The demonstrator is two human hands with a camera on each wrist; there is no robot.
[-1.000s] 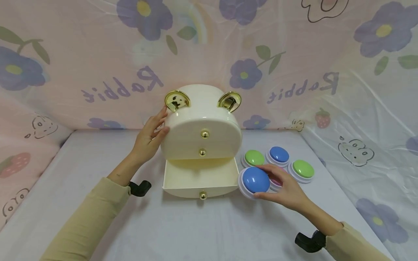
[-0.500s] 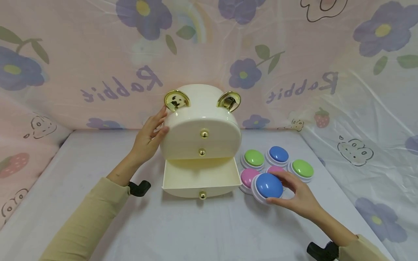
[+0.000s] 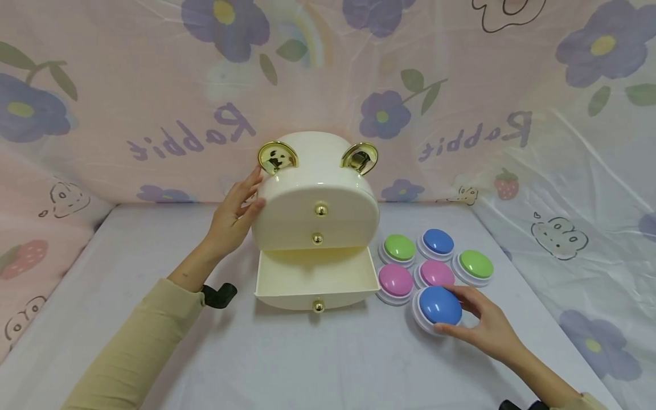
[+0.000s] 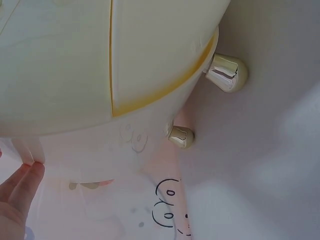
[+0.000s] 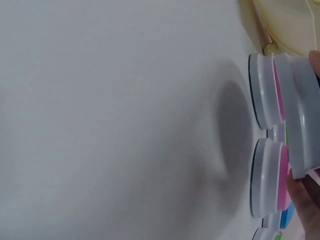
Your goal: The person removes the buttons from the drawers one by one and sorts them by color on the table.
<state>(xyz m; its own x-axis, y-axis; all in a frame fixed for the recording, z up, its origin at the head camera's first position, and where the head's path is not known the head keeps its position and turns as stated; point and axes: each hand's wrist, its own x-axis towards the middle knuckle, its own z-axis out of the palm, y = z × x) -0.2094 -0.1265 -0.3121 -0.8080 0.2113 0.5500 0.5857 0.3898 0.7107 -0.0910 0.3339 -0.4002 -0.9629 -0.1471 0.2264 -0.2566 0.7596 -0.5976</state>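
My right hand [image 3: 489, 330] holds a blue push button [image 3: 439, 306] with a white round base by its rim, thumb in front and fingers behind. In the right wrist view the held button's base [image 5: 302, 110] is raised off the table, its shadow below. Two pink buttons [image 3: 396, 280] stand just behind it. My left hand [image 3: 229, 219] rests with extended fingers against the left side of a cream drawer cabinet [image 3: 318, 159] with gold ears. The cabinet's bottom drawer [image 3: 318, 276] is pulled out with nothing in it; the left wrist view shows the cabinet's gold feet [image 4: 227, 72].
Behind the pink buttons are a green button [image 3: 400, 247], another blue button [image 3: 438, 242] and a second green button [image 3: 475, 264]. A white cloth [image 3: 287, 364] covers the table. Printed floral sheeting [image 3: 318, 85] hangs at the back and sides.
My right hand has carried the blue button right and toward the front, away from the drawer, uncovering the pink buttons. My left hand and the cabinet have stayed in place.
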